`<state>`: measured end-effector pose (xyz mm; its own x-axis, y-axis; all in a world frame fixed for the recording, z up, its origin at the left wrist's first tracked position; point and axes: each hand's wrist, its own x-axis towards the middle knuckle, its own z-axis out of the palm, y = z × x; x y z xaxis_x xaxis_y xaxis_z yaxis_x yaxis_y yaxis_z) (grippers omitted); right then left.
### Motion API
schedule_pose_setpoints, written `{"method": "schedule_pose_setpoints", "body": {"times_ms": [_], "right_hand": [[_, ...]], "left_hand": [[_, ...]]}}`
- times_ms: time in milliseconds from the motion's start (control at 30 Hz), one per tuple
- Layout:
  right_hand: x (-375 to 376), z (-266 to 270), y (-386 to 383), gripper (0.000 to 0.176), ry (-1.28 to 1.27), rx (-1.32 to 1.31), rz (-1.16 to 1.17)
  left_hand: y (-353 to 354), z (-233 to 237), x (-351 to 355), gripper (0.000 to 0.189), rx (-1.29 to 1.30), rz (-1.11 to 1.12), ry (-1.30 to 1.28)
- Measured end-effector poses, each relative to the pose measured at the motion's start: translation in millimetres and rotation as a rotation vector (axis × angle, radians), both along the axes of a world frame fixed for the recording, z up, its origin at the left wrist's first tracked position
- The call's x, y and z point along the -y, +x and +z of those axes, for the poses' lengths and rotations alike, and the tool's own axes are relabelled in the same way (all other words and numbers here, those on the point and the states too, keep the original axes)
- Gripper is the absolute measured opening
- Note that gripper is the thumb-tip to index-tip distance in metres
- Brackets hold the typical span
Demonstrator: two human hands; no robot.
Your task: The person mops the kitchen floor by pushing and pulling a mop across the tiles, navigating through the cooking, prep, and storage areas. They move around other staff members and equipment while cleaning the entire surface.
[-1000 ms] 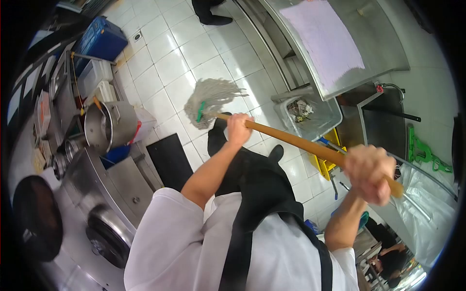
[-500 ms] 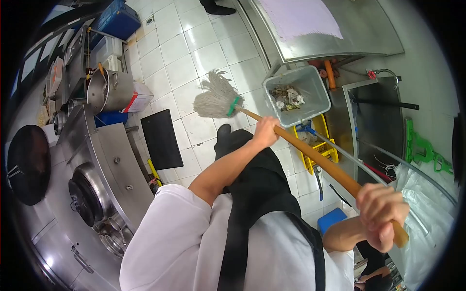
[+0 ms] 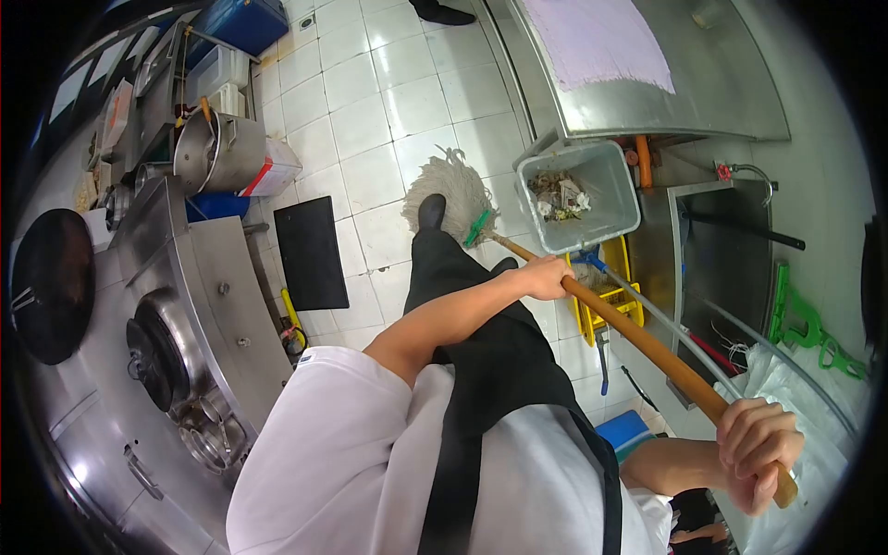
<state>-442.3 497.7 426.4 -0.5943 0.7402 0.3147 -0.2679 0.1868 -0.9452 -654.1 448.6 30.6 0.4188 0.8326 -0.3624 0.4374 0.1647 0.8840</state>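
A string mop (image 3: 448, 199) with a green clamp lies with its grey strands on the white tiles, and its wooden handle runs back toward my right side. Partway down the handle, my left hand (image 3: 546, 277) is wrapped round the wood. My right hand (image 3: 758, 451) grips close to the handle's end. One of my dark shoes (image 3: 431, 211) overlaps the mop strands. Just right of the mop stands a grey bin (image 3: 618, 190) with food scraps inside. Below the bin, the handle passes over a yellow mop wringer (image 3: 592, 319).
A black mat (image 3: 312, 254) lies on the floor to the left, beside a steel counter (image 3: 227, 287) and a large pot (image 3: 231, 153). At right are a steel sink (image 3: 721, 277) and a steel table (image 3: 647, 111). Another person's shoe (image 3: 444, 13) shows at the top.
The mop head has shifted right and slightly down across the tiles. Both hands moved right and down with the handle. A foot has come forward over the strands.
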Motion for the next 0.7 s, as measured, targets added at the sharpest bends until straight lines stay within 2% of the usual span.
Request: {"method": "schedule_pose_setpoints", "body": {"times_ms": [167,233,333,433,567,667,700], "right_hand": [[-32.6,0.1,-56.4,0.039,0.002,0.032,0.039],[-40.3,-5.1,-90.9,0.042,-0.009,0.004,-0.031],[-49.6,-15.7,-117.8,0.043,0.013,-0.034,-0.077],[-50.5,-47.3,-114.0,0.041,0.029,-0.132,-0.111],[-45.1,-64.4,-97.1,0.040,0.043,-0.188,-0.049],[-46.0,-55.2,-89.2,0.045,0.063,-0.140,0.034],[-43.0,-47.8,-86.6,0.043,0.064,-0.145,0.058]], "left_hand": [[-60.2,8.2,-28.7,0.030,0.069,-0.060,-0.103],[-85.4,4.5,-39.1,0.028,0.080,-0.062,-0.136],[-123.1,1.0,-52.1,0.026,-0.055,-0.059,-0.048],[-146.7,-7.2,-56.3,0.024,-0.124,0.071,0.039],[-132.3,-32.0,-41.1,0.015,-0.066,0.287,0.112],[-109.2,-31.3,-28.4,0.012,-0.098,0.450,0.239],[-95.4,-25.9,-17.4,0.011,-0.064,0.454,0.209]]}}
